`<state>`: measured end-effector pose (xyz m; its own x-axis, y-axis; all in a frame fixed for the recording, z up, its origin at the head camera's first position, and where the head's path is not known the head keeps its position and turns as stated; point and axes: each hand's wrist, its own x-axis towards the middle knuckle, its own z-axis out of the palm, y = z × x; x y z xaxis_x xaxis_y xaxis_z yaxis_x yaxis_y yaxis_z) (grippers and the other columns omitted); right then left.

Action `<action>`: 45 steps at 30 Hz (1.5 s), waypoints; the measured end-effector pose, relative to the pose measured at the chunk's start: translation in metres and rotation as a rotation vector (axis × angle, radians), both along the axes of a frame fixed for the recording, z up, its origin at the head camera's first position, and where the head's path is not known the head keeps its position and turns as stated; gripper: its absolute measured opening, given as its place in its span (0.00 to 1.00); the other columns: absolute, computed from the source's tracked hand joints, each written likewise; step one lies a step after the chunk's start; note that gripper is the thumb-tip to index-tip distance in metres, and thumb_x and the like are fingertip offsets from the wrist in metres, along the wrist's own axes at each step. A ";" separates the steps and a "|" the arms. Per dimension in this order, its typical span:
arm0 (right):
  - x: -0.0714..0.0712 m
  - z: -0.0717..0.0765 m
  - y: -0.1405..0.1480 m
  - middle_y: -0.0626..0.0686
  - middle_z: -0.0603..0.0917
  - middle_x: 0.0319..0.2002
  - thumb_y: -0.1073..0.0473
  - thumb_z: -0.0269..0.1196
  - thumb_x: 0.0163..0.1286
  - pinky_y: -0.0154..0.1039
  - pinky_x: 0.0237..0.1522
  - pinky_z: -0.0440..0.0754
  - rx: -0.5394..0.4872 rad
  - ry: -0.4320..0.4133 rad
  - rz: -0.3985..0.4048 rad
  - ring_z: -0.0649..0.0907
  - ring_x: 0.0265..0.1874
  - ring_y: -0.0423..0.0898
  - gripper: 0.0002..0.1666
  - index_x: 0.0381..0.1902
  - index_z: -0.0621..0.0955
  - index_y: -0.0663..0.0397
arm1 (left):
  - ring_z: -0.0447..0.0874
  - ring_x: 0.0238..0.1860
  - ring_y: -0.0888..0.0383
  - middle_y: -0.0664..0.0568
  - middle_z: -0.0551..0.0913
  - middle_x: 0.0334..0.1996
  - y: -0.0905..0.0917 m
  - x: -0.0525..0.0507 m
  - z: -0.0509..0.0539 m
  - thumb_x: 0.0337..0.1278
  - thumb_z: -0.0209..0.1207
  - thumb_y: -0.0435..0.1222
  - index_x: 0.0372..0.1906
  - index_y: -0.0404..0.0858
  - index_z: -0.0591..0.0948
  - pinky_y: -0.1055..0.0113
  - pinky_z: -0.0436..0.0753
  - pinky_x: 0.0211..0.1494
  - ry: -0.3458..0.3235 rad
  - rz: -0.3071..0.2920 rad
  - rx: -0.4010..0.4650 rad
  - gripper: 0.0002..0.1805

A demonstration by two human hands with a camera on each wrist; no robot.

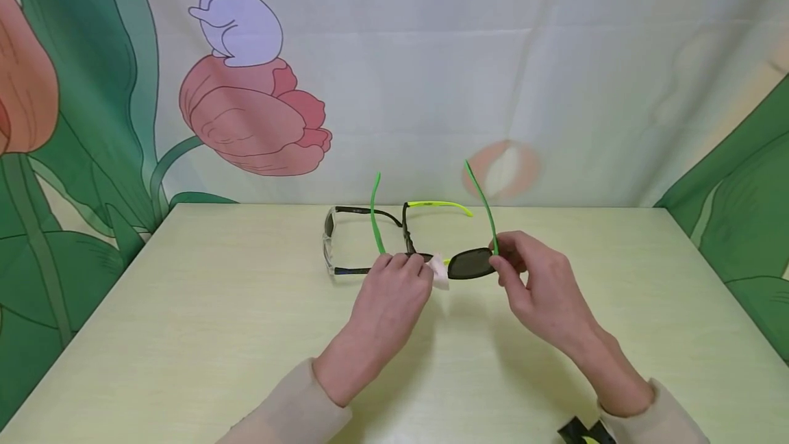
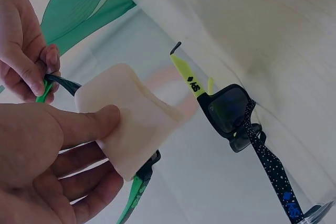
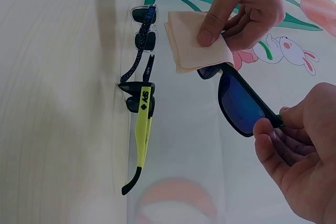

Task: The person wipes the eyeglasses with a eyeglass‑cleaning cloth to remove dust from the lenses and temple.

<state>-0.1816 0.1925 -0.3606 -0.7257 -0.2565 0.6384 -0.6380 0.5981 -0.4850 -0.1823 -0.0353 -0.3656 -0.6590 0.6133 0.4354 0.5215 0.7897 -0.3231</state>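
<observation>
Sunglasses with green temples and dark blue lenses (image 3: 239, 103) are held up above the table between both hands. My right hand (image 1: 545, 290) pinches them at the hinge corner of one lens. With thumb and fingers my left hand (image 1: 394, 293) presses a folded pale cloth (image 2: 131, 119) around the other lens, which the cloth mostly hides. In the right wrist view, the cloth (image 3: 194, 40) covers that lens up to near the bridge. Behind them on the table stand black sunglasses with yellow temples (image 3: 143, 129) and clear-framed sunglasses with speckled dark temples (image 2: 275, 174).
A black and yellow item (image 1: 585, 432) lies at the table's front edge by the right sleeve, partly cut off. The pale wooden table (image 1: 185, 334) ends at a printed curtain (image 1: 431, 88) with flowers and a rabbit.
</observation>
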 end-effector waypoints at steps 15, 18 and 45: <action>-0.003 0.001 0.001 0.43 0.83 0.31 0.73 0.66 0.67 0.26 0.29 0.76 -0.024 0.004 -0.056 0.80 0.26 0.37 0.09 0.43 0.83 0.60 | 0.81 0.33 0.55 0.53 0.78 0.29 -0.001 -0.001 -0.001 0.48 0.71 0.22 0.35 0.40 0.83 0.62 0.76 0.41 -0.024 -0.085 0.105 0.13; -0.003 0.001 0.002 0.44 0.83 0.30 0.74 0.66 0.67 0.26 0.28 0.75 -0.028 0.013 -0.056 0.79 0.26 0.38 0.09 0.43 0.83 0.60 | 0.82 0.33 0.55 0.53 0.79 0.28 -0.002 -0.001 -0.002 0.48 0.70 0.21 0.35 0.40 0.83 0.62 0.76 0.41 -0.020 -0.104 0.122 0.14; -0.004 -0.002 0.009 0.51 0.83 0.35 0.73 0.62 0.71 0.26 0.28 0.77 -0.019 0.010 -0.105 0.80 0.30 0.41 0.10 0.49 0.82 0.64 | 0.84 0.39 0.55 0.53 0.83 0.33 -0.010 -0.002 0.000 0.47 0.66 0.19 0.35 0.41 0.84 0.58 0.75 0.57 0.001 -0.190 0.104 0.15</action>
<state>-0.1858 0.2015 -0.3625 -0.7416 -0.1672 0.6497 -0.5772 0.6525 -0.4910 -0.1848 -0.0455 -0.3653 -0.5353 0.6783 0.5034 0.6636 0.7064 -0.2461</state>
